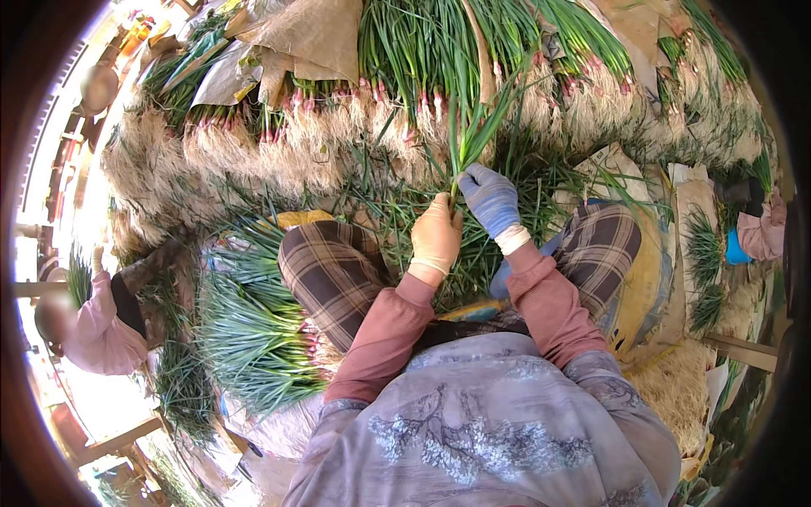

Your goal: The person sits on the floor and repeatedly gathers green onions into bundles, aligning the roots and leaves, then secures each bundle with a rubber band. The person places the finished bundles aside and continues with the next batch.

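My left hand (pixel 437 232), in a pale rubber glove, grips the lower end of a green onion (pixel 470 149) in front of my knees. My right hand (pixel 491 195), in a blue-grey knit glove, closes on the same plant a little higher, its leaves pointing away from me. The plant's root end is hidden by my left hand. Loose green leaves (pixel 412 228) lie below and around both hands. Beyond them stretches a long heap of green onions (pixel 412 57) with reddish bulbs and pale roots (pixel 285 158) towards me.
Beside my left knee lies a stack of green onions (pixel 260 342). Brown paper sheets (pixel 317 38) cover part of the far heap. A person in pink (pixel 108 329) sits at the left; another person's sleeve (pixel 760 231) shows at the right. Yellow sacking (pixel 640 279) lies beside my right knee.
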`<act>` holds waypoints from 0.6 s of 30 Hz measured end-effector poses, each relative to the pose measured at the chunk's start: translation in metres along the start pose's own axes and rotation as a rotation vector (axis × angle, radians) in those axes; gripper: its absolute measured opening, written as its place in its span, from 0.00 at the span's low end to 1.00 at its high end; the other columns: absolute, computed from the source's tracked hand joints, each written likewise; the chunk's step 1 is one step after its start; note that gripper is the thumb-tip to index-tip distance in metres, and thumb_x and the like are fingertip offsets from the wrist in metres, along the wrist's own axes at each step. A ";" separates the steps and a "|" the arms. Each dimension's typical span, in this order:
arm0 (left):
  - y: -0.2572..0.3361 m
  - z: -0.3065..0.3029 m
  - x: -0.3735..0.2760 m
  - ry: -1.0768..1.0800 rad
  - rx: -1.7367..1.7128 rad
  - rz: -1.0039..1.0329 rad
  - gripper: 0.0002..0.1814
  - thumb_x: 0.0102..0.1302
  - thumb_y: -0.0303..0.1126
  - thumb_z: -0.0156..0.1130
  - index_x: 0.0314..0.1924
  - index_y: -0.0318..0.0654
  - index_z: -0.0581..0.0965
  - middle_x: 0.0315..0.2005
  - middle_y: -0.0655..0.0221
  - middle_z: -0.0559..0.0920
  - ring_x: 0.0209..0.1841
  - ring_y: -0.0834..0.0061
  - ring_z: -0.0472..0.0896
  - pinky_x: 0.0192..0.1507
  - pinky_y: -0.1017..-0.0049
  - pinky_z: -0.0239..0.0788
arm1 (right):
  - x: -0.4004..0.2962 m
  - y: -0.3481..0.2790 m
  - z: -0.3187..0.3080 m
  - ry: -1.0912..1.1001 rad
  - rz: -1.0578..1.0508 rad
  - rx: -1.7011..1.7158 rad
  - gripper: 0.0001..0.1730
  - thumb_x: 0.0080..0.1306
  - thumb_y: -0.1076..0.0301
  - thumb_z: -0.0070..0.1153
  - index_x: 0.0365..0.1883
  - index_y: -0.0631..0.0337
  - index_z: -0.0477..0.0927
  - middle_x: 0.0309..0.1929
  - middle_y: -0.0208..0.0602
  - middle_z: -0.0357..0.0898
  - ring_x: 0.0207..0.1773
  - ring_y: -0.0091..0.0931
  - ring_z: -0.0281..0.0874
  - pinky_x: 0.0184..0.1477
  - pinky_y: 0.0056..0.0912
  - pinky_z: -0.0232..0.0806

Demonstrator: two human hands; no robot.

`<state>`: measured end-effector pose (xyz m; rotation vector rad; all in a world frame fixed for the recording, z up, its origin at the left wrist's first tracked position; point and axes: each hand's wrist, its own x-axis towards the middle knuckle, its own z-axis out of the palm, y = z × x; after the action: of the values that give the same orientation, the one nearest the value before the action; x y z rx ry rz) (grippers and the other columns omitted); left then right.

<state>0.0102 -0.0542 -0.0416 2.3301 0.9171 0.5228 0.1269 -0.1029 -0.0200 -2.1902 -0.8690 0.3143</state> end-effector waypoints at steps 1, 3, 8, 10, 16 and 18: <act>-0.005 0.000 0.005 -0.041 -0.236 -0.063 0.11 0.66 0.34 0.49 0.40 0.33 0.72 0.29 0.56 0.79 0.30 0.56 0.78 0.31 0.67 0.68 | 0.001 0.003 0.000 0.014 -0.022 0.023 0.18 0.59 0.50 0.51 0.31 0.56 0.79 0.25 0.46 0.77 0.30 0.42 0.76 0.35 0.42 0.66; -0.004 -0.003 0.008 0.122 -0.457 -0.015 0.17 0.69 0.40 0.45 0.39 0.30 0.70 0.28 0.49 0.78 0.35 0.48 0.76 0.34 0.60 0.66 | 0.005 0.002 -0.005 -0.086 0.071 -0.008 0.18 0.59 0.50 0.50 0.31 0.56 0.79 0.24 0.45 0.77 0.30 0.42 0.76 0.34 0.43 0.66; 0.002 -0.004 0.003 0.058 -0.116 0.135 0.14 0.70 0.35 0.47 0.43 0.29 0.69 0.28 0.56 0.80 0.28 0.63 0.79 0.30 0.69 0.68 | 0.001 -0.008 -0.012 -0.048 -0.013 -0.091 0.19 0.60 0.51 0.49 0.27 0.59 0.77 0.23 0.47 0.76 0.29 0.43 0.75 0.35 0.45 0.66; -0.004 0.002 0.006 -0.153 -0.638 -0.122 0.12 0.69 0.33 0.48 0.44 0.30 0.69 0.26 0.62 0.79 0.24 0.72 0.77 0.27 0.75 0.67 | -0.004 -0.008 -0.012 -0.010 -0.119 -0.131 0.17 0.61 0.54 0.48 0.27 0.59 0.77 0.22 0.47 0.75 0.28 0.44 0.74 0.33 0.46 0.65; -0.008 -0.001 0.014 -0.448 -1.400 -0.382 0.08 0.69 0.32 0.48 0.41 0.34 0.72 0.22 0.72 0.76 0.19 0.84 0.71 0.22 0.85 0.62 | -0.012 -0.006 -0.006 0.116 -0.180 -0.041 0.13 0.63 0.60 0.49 0.26 0.61 0.74 0.22 0.48 0.73 0.27 0.44 0.72 0.29 0.41 0.64; -0.004 -0.005 0.013 -0.379 -1.373 -0.355 0.08 0.69 0.32 0.48 0.41 0.35 0.72 0.22 0.72 0.76 0.19 0.84 0.71 0.22 0.85 0.62 | -0.013 -0.006 -0.003 0.220 -0.261 -0.016 0.11 0.63 0.62 0.49 0.25 0.59 0.74 0.20 0.42 0.74 0.23 0.37 0.74 0.24 0.34 0.64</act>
<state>0.0147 -0.0403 -0.0390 0.9390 0.4716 0.3427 0.1158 -0.1106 -0.0142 -2.0481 -1.0195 -0.0600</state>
